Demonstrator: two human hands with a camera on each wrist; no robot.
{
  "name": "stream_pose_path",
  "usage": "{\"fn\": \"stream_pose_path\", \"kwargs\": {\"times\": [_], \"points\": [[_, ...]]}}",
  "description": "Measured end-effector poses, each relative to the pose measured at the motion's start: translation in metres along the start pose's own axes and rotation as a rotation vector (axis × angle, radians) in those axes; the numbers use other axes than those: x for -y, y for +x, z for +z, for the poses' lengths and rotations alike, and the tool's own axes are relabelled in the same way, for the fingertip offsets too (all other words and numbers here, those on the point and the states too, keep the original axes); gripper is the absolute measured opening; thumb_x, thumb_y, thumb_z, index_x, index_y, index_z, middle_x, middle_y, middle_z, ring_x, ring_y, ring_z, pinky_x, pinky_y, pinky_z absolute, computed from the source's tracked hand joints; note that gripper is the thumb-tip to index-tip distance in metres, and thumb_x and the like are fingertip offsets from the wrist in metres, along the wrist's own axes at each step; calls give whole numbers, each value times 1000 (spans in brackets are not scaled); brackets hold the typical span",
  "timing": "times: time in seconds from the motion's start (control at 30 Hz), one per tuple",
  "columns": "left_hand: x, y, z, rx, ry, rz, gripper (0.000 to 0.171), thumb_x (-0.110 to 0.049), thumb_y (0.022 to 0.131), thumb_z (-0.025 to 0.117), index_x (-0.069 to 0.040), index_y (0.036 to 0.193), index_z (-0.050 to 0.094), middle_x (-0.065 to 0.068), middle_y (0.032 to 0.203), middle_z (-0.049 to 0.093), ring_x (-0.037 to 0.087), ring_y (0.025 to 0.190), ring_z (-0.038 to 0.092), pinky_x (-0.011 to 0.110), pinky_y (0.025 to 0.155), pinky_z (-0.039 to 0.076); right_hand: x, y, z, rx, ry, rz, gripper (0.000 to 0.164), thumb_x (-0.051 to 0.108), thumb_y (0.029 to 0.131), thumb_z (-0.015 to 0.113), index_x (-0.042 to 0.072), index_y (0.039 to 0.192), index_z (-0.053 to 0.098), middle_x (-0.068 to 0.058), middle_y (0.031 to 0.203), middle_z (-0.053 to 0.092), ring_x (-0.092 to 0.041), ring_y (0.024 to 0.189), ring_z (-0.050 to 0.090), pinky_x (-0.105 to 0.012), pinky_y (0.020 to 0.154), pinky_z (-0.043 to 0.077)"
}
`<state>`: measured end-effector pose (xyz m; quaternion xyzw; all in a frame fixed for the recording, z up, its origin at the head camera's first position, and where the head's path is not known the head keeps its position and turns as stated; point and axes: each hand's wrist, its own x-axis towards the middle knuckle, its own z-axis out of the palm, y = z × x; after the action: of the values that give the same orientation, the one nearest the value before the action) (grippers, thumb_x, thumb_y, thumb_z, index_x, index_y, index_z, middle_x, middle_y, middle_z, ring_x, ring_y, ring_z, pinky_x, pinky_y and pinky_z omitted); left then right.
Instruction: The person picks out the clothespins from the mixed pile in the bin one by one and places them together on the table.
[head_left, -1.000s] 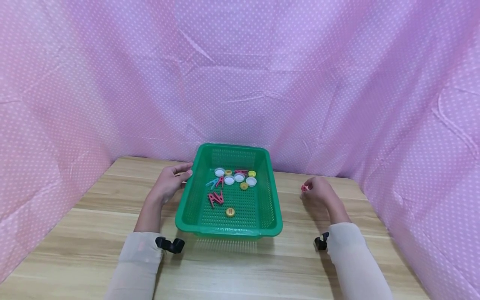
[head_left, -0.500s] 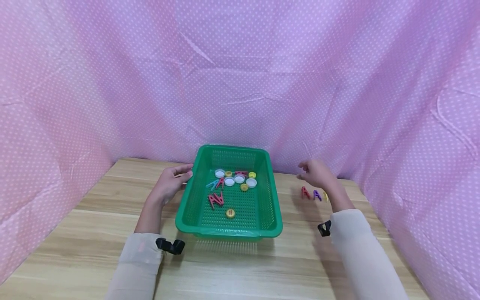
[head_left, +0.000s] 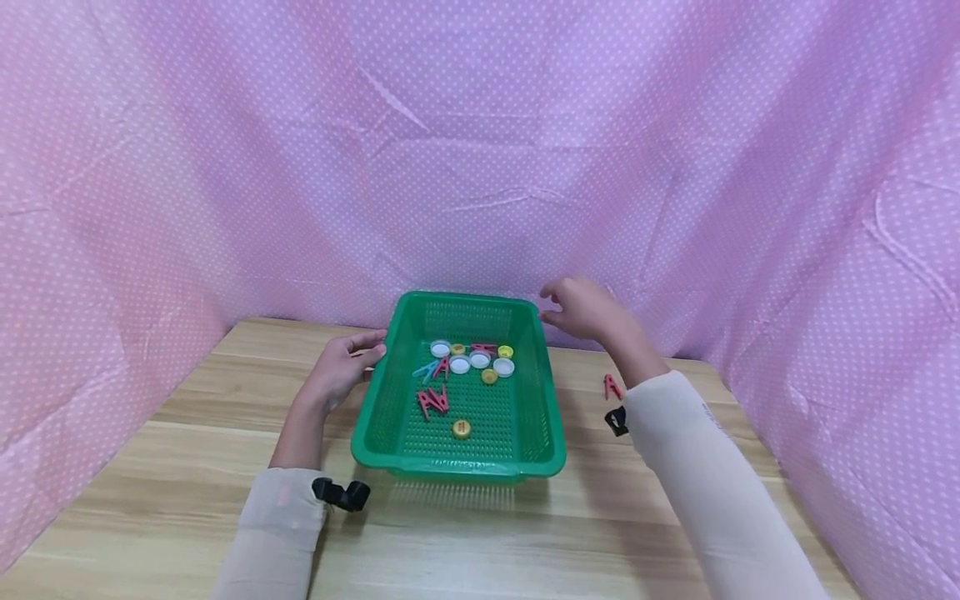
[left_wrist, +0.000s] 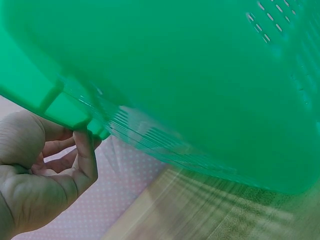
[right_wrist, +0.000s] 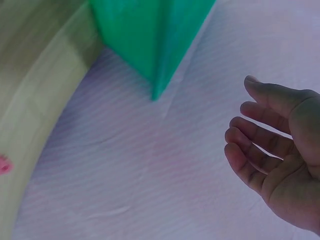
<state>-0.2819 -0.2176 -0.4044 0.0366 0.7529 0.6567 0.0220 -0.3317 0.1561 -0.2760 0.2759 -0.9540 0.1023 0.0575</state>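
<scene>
A green plastic basket (head_left: 457, 465) stands in the middle of the table. My left hand (head_left: 341, 367) grips its left rim, and the left wrist view shows the fingers (left_wrist: 85, 157) bent under the edge. Inside lie several pinkish-red clothespins (head_left: 432, 401), a light blue clothespin (head_left: 425, 372), several white bottle caps (head_left: 504, 367) and several yellow caps (head_left: 461, 428). Beside the basket's back right corner, my right hand (head_left: 588, 310) is raised with loosely bent fingers. Nothing is between those fingers (right_wrist: 265, 137) in the right wrist view.
On the wooden table (head_left: 450, 550), a red clothespin (head_left: 612, 386) lies right of the basket, near the right forearm. A pink dotted curtain (head_left: 480, 167) hangs close behind the table and along both sides. Each wrist wears a black camera mount (head_left: 341, 493).
My right hand lets go of the red clothespin on the table, rises and moves left to the basket's back corner. The purple and yellow pieces are now behind the forearm. My left hand stays put.
</scene>
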Motion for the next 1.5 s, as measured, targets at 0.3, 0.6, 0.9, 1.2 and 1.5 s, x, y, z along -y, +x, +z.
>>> {"fn": "stream_pose_path", "kwargs": {"times": [0.3, 0.6, 0.9, 1.2, 1.5], "points": [[3, 0, 1, 13, -3, 13, 44, -18, 97, 56, -4, 138, 48, 15, 134, 50, 15, 98, 60, 37, 85, 53, 41, 33, 1, 24, 19, -61, 38, 27, 90, 66, 4, 119, 63, -13, 109, 65, -25, 100, 60, -40, 86, 50], [0, -1, 2, 6, -21, 0, 41, -16, 97, 56, -6, 136, 51, 13, 130, 53, 15, 94, 61, 37, 84, 53, 57, 59, 31, 40, 79, -98, 39, 31, 89, 67, 5, 118, 66, -8, 92, 66, -18, 80, 57, -33, 74, 50], [0, -3, 1, 7, -19, -6, 41, -16, 97, 55, -6, 137, 50, 14, 129, 53, 15, 93, 61, 33, 80, 54, 63, 68, 65, 69, 183, -73, 36, 28, 90, 67, 5, 117, 65, -2, 77, 60, -12, 64, 48, -26, 61, 43], [2, -2, -1, 10, -20, -2, 42, -19, 97, 56, -7, 137, 51, 14, 131, 53, 17, 97, 60, 36, 84, 53, 72, 73, 91, 172, 263, -19, 41, 31, 92, 63, 10, 127, 59, 0, 58, 49, -11, 49, 36, -29, 56, 39], [0, -1, 0, 12, -27, 0, 43, -19, 97, 57, -6, 137, 50, 13, 133, 52, 18, 99, 60, 36, 84, 53, 81, 75, 106, 248, 254, -24, 41, 28, 92, 63, 12, 130, 57, -8, 96, 66, -15, 80, 56, -31, 71, 49]]}}
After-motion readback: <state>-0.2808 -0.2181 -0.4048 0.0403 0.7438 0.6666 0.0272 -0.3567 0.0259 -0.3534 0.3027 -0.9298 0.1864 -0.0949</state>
